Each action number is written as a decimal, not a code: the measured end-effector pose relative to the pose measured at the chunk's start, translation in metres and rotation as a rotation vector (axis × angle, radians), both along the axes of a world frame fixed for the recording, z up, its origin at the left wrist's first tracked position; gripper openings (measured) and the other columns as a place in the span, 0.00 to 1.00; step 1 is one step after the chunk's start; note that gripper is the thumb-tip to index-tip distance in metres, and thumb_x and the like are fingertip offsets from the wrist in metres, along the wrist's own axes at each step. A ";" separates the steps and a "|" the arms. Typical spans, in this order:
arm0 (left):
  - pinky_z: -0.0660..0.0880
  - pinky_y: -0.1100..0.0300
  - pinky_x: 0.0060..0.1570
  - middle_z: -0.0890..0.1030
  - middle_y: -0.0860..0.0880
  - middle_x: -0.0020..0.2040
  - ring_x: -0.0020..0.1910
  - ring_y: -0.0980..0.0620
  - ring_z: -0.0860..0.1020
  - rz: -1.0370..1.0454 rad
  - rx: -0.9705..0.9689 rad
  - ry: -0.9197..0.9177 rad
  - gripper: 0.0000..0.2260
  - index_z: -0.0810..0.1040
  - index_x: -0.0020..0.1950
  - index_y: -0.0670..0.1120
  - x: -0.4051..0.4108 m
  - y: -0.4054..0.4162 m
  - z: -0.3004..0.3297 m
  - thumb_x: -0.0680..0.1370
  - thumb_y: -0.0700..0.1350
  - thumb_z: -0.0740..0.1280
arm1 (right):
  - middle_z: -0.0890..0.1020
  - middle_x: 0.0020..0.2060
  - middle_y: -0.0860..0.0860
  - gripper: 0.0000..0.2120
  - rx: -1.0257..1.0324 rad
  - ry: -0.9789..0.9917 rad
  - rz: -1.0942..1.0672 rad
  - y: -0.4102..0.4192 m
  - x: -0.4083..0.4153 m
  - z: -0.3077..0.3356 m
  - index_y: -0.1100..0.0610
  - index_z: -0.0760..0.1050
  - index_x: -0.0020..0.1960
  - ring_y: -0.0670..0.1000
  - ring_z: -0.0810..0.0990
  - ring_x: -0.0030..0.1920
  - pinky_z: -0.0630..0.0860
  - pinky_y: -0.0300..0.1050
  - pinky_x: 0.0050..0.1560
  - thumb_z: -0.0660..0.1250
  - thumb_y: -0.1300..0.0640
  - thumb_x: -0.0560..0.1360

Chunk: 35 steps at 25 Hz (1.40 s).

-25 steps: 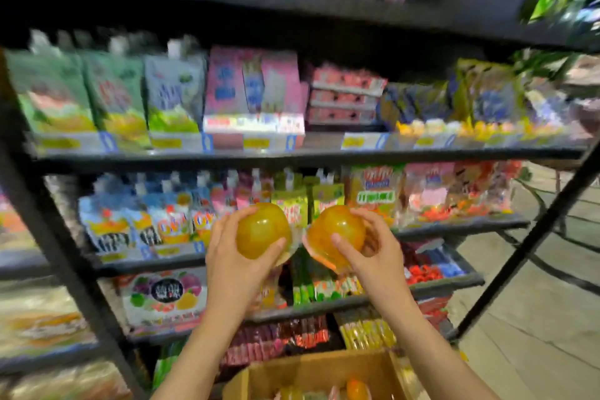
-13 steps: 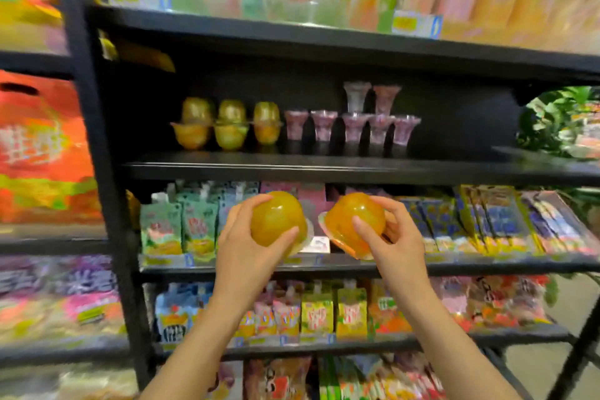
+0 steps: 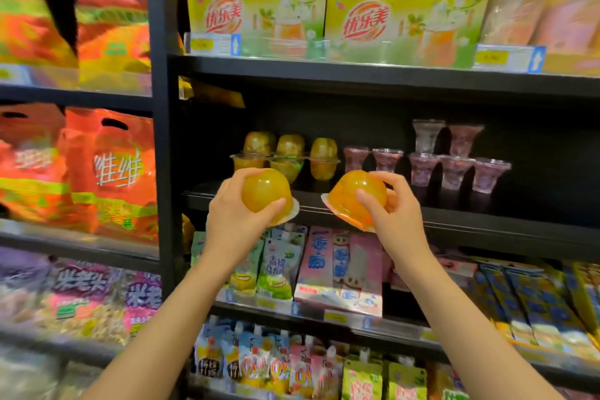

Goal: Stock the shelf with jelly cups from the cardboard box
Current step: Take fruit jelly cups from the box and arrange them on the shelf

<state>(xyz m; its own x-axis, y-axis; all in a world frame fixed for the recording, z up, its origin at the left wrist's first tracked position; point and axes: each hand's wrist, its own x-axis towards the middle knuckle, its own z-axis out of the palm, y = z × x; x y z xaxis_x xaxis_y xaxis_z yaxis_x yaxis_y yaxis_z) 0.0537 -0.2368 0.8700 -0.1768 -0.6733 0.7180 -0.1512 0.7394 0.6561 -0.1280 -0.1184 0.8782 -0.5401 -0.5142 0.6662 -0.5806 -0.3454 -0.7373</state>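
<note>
Left hand (image 3: 235, 221) grips domed orange plastic jelly cup (image 3: 266, 190), right hand (image 3: 394, 216) another (image 3: 355, 193), just before the black shelf (image 3: 454, 221). Light, probably slippery; hold the dome, spare the lid.

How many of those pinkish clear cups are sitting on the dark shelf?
7 can be made out: five in a front row and two taller ones behind, right of the yellow jelly cups. More may hide further back.

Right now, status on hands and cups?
Left hand grips one orange jelly cup; right hand grips another. Both before the shelf edge. Nothing blocking.
</note>
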 end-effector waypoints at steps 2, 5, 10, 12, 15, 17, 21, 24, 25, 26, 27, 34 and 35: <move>0.73 0.49 0.55 0.74 0.49 0.60 0.58 0.48 0.73 0.033 0.009 -0.003 0.22 0.71 0.60 0.54 -0.002 -0.021 0.009 0.69 0.51 0.74 | 0.74 0.50 0.37 0.13 -0.004 0.018 0.018 -0.021 -0.004 0.009 0.39 0.70 0.52 0.43 0.74 0.52 0.74 0.44 0.46 0.69 0.50 0.72; 0.73 0.49 0.55 0.74 0.49 0.60 0.58 0.47 0.72 0.063 0.005 -0.021 0.23 0.71 0.61 0.55 -0.006 -0.056 0.021 0.68 0.52 0.74 | 0.74 0.50 0.39 0.14 0.009 0.043 0.024 -0.053 -0.009 0.022 0.39 0.69 0.53 0.44 0.74 0.51 0.72 0.40 0.43 0.70 0.49 0.71; 0.75 0.46 0.53 0.75 0.49 0.59 0.57 0.48 0.73 0.069 -0.024 -0.063 0.24 0.71 0.60 0.56 -0.018 -0.121 0.041 0.68 0.54 0.74 | 0.71 0.46 0.33 0.15 0.056 0.095 -0.012 -0.113 -0.016 0.037 0.41 0.69 0.55 0.38 0.71 0.46 0.67 0.33 0.37 0.69 0.48 0.72; 0.75 0.46 0.53 0.75 0.49 0.58 0.56 0.47 0.73 0.055 -0.021 -0.079 0.24 0.71 0.60 0.55 -0.024 -0.149 0.051 0.67 0.54 0.74 | 0.70 0.46 0.34 0.16 0.087 0.115 -0.028 -0.141 -0.020 0.044 0.41 0.68 0.55 0.39 0.71 0.45 0.68 0.34 0.38 0.70 0.48 0.71; 0.75 0.47 0.52 0.76 0.48 0.55 0.54 0.47 0.75 0.048 -0.050 -0.119 0.23 0.72 0.60 0.53 -0.036 -0.190 0.060 0.67 0.52 0.74 | 0.72 0.51 0.43 0.17 0.150 0.149 -0.100 -0.184 -0.027 0.057 0.44 0.69 0.56 0.45 0.71 0.50 0.69 0.40 0.46 0.70 0.49 0.71; 0.75 0.49 0.52 0.76 0.46 0.55 0.54 0.45 0.75 0.071 -0.044 -0.150 0.23 0.72 0.60 0.52 -0.046 -0.214 0.064 0.68 0.52 0.74 | 0.73 0.47 0.45 0.16 0.198 0.155 -0.139 -0.212 -0.030 0.064 0.46 0.70 0.57 0.46 0.71 0.48 0.69 0.36 0.43 0.70 0.50 0.71; 0.73 0.48 0.56 0.75 0.44 0.57 0.57 0.42 0.73 0.078 0.035 -0.286 0.23 0.71 0.61 0.53 -0.067 -0.247 0.067 0.69 0.52 0.73 | 0.72 0.43 0.45 0.18 0.331 0.188 -0.235 -0.254 -0.035 0.068 0.48 0.70 0.59 0.46 0.71 0.43 0.67 0.33 0.37 0.70 0.49 0.72; 0.72 0.46 0.58 0.74 0.44 0.59 0.58 0.41 0.73 0.114 0.096 -0.419 0.24 0.69 0.63 0.55 -0.078 -0.257 0.070 0.70 0.55 0.72 | 0.72 0.46 0.48 0.19 0.408 0.233 -0.304 -0.270 -0.040 0.064 0.50 0.69 0.61 0.50 0.72 0.47 0.68 0.42 0.45 0.69 0.48 0.72; 0.71 0.47 0.57 0.73 0.44 0.59 0.58 0.40 0.73 0.130 0.100 -0.452 0.24 0.68 0.63 0.55 -0.080 -0.257 0.071 0.70 0.55 0.71 | 0.73 0.46 0.48 0.19 0.406 0.231 -0.300 -0.272 -0.042 0.062 0.50 0.69 0.61 0.50 0.72 0.47 0.68 0.42 0.44 0.69 0.48 0.73; 0.71 0.47 0.57 0.72 0.44 0.59 0.59 0.40 0.73 0.144 0.096 -0.485 0.24 0.67 0.63 0.55 -0.081 -0.258 0.073 0.70 0.56 0.71 | 0.73 0.46 0.48 0.19 0.400 0.232 -0.295 -0.273 -0.044 0.060 0.50 0.69 0.61 0.49 0.72 0.46 0.68 0.42 0.44 0.69 0.47 0.73; 0.71 0.47 0.57 0.72 0.44 0.60 0.59 0.40 0.72 0.152 0.092 -0.514 0.25 0.67 0.64 0.54 -0.081 -0.258 0.075 0.71 0.56 0.70 | 0.73 0.46 0.48 0.19 0.399 0.234 -0.289 -0.273 -0.045 0.059 0.50 0.69 0.61 0.49 0.72 0.45 0.68 0.42 0.44 0.68 0.47 0.73; 0.70 0.48 0.55 0.70 0.44 0.61 0.59 0.41 0.72 0.163 0.066 -0.566 0.25 0.64 0.64 0.54 -0.077 -0.251 0.072 0.72 0.58 0.69 | 0.76 0.55 0.52 0.22 0.403 0.244 -0.312 -0.273 -0.043 0.054 0.49 0.67 0.63 0.55 0.75 0.55 0.73 0.46 0.51 0.68 0.45 0.72; 0.70 0.48 0.55 0.70 0.44 0.61 0.59 0.41 0.72 0.163 0.061 -0.565 0.25 0.64 0.65 0.54 -0.078 -0.251 0.071 0.72 0.58 0.68 | 0.76 0.55 0.52 0.22 0.399 0.240 -0.327 -0.274 -0.042 0.053 0.49 0.67 0.62 0.55 0.75 0.56 0.72 0.45 0.49 0.69 0.44 0.72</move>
